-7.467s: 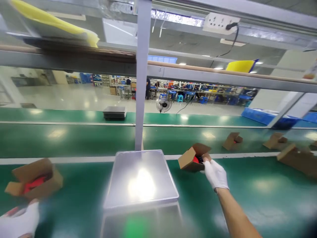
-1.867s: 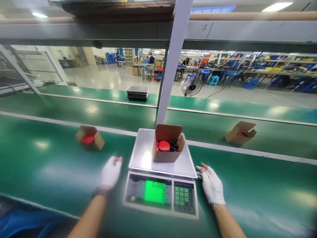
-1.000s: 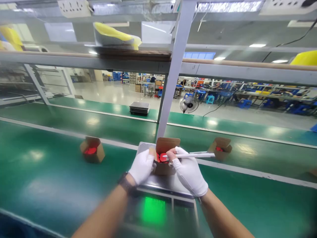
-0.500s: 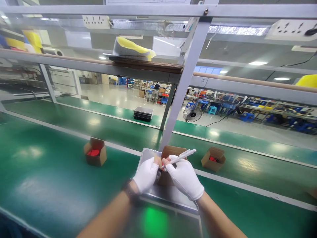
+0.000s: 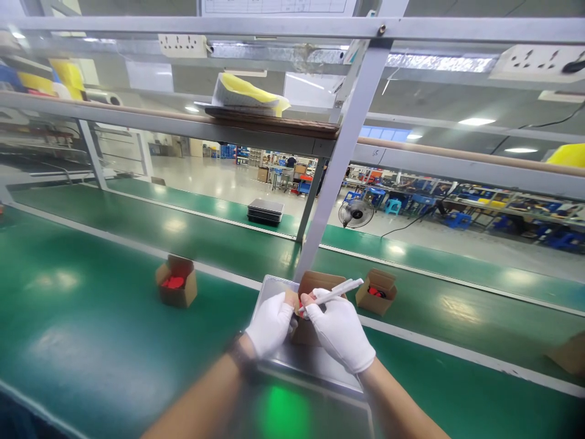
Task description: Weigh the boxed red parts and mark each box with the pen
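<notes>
Head view: left hand (image 5: 270, 327) pinches box flap (image 5: 294, 300), right hand (image 5: 343, 334) a pen (image 5: 340, 289); display (image 5: 284, 413) illegible.

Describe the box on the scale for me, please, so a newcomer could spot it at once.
On the green bench, find the scale with the green glow. The open brown box stands on it, partly hidden by the white-gloved left hand and right hand. Neighbouring boxes stand off the scale; only this one has hands at it.
</notes>
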